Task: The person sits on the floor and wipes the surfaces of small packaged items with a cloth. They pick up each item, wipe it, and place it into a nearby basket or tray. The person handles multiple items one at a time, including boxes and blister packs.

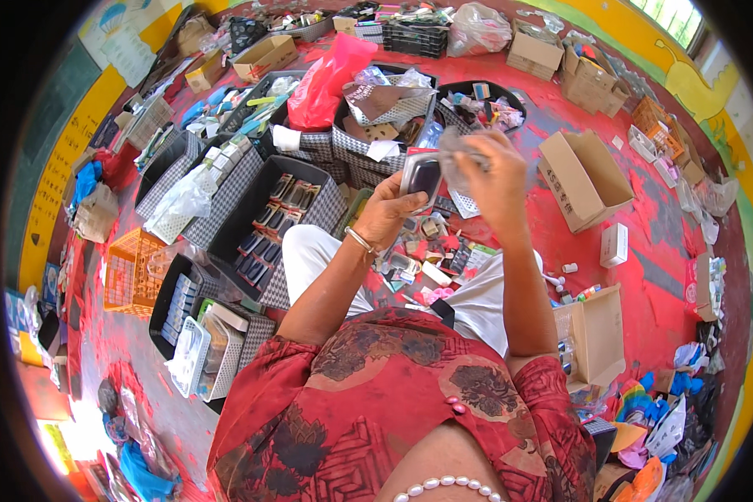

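Observation:
Held up in front of my chest is a small flat package (422,178) with a dark rounded item behind a clear cover. My left hand (385,211) grips its lower left side, thumb across the front. At its upper right, my right hand (495,171) is closed on a crumpled greyish cloth or film (453,156), partly blurred, whose kind I cannot make out. The cloth touches or nearly touches the package's edge. To the left, a dark checked fabric bin (217,227) holds rows of similar dark packages (263,244).
Between my legs lies a heap of small mixed goods (431,251). More checked bins and a red plastic bag (326,84) stand ahead. An open cardboard box (584,188) is to the right, another box (602,339) nearer. An orange crate (132,272) sits at left.

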A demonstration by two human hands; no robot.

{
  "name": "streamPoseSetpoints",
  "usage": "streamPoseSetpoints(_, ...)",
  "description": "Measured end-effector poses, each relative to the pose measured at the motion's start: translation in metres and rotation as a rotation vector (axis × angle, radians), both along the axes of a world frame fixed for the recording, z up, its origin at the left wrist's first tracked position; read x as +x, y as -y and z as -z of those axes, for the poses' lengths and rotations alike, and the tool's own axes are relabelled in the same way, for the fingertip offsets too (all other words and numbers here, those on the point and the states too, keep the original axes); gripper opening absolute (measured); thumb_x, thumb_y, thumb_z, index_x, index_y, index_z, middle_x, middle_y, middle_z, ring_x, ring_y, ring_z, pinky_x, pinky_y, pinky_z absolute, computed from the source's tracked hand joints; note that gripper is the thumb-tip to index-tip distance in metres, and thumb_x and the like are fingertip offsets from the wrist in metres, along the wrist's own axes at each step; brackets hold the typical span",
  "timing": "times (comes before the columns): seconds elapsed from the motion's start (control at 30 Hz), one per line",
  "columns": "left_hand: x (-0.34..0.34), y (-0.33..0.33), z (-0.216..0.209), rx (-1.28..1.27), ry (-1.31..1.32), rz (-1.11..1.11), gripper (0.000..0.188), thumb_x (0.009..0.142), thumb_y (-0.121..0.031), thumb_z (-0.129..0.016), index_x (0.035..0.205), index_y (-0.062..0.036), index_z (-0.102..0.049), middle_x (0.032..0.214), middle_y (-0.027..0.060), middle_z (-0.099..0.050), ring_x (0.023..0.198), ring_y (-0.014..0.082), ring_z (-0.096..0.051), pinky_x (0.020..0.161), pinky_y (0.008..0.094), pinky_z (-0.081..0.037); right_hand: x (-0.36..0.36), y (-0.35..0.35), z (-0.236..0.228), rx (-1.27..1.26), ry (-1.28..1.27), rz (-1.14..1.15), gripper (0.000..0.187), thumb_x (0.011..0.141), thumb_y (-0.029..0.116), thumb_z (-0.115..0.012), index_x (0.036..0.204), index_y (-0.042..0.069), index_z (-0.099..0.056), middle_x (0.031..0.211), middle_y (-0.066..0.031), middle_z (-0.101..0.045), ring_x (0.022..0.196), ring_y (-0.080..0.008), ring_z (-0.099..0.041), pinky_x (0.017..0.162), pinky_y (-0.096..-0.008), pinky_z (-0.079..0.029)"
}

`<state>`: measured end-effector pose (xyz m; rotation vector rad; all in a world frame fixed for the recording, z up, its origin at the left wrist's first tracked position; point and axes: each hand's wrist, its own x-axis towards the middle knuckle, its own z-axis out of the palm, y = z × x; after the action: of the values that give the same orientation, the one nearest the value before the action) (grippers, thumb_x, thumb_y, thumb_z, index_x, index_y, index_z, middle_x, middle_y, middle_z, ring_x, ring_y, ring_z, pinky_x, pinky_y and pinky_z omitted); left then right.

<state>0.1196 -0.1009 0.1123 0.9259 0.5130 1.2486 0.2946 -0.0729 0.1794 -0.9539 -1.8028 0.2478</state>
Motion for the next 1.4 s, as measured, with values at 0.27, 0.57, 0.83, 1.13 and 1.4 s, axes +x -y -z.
streamPoseSetpoints(0.27, -0.007, 0.004, -0.006, -0.072, 0.212, 0.026, 0.039, 0.078, -0.009, -0.061, 0.115, -0.0026, -0.05, 0.106, 0.0117, -0.059, 0.092, 0.022, -0.06, 0.082, 0.0348, -0.048, 0.007, -0.008, 0.002, -0.201, 0.154, 0.225, 0.014, 0.071, 0.009, -0.061, 0.083, 0.004, -0.064, 0.082, -0.0112, -0.059, 0.075, -0.0297, -0.058, 0.068, -0.0379, -0.045)
streamPoseSetpoints(0.57, 0.016, -0.009, 0.0, -0.171, 0.31, -0.067, 0.036, 0.085, -0.025, -0.055, 0.115, -0.0059, -0.049, 0.107, 0.009, -0.058, 0.092, 0.0231, -0.059, 0.082, 0.0378, -0.046, -0.021, 0.015, 0.007, 0.013, 0.263, 0.101, 0.013, 0.07, 0.01, -0.062, 0.082, 0.008, -0.062, 0.086, -0.0086, -0.055, 0.08, -0.0263, -0.057, 0.065, -0.0374, -0.046)
streamPoseSetpoints(0.83, -0.005, -0.022, -0.008, -0.267, 0.601, -0.014, 0.039, 0.088, -0.035, -0.047, 0.116, -0.008, -0.051, 0.112, 0.0097, -0.056, 0.1, 0.0263, -0.053, 0.09, 0.0501, -0.034, 0.0, 0.016, 0.051, -0.621, -0.494, -0.084, 0.013, 0.076, 0.009, -0.062, 0.085, 0.0, -0.063, 0.077, -0.0045, -0.062, 0.065, -0.0124, -0.058, 0.059, -0.0248, -0.045)
streamPoseSetpoints(1.13, 0.03, -0.01, -0.009, -0.268, 0.617, -0.058, 0.04, 0.088, -0.035, -0.049, 0.117, -0.009, -0.049, 0.112, 0.0088, -0.056, 0.105, 0.0255, -0.051, 0.096, 0.042, -0.033, -0.025, 0.017, 0.037, -0.75, -0.719, -0.251, 0.016, 0.075, 0.009, -0.066, 0.087, -0.002, -0.061, 0.071, 0.0011, -0.057, 0.061, -0.005, -0.052, 0.055, -0.0191, -0.042)
streamPoseSetpoints(1.4, -0.016, -0.007, -0.032, -0.094, 0.087, 0.018, 0.06, 0.074, -0.021, -0.068, 0.124, -0.0016, -0.042, 0.114, 0.0119, -0.054, 0.105, 0.0225, -0.054, 0.091, 0.0383, -0.043, 0.026, -0.012, 0.01, -0.637, -0.053, -0.258, 0.013, 0.072, 0.01, -0.063, 0.077, -0.002, -0.064, 0.064, -0.002, -0.06, 0.06, -0.0069, -0.053, 0.056, -0.0219, -0.041)
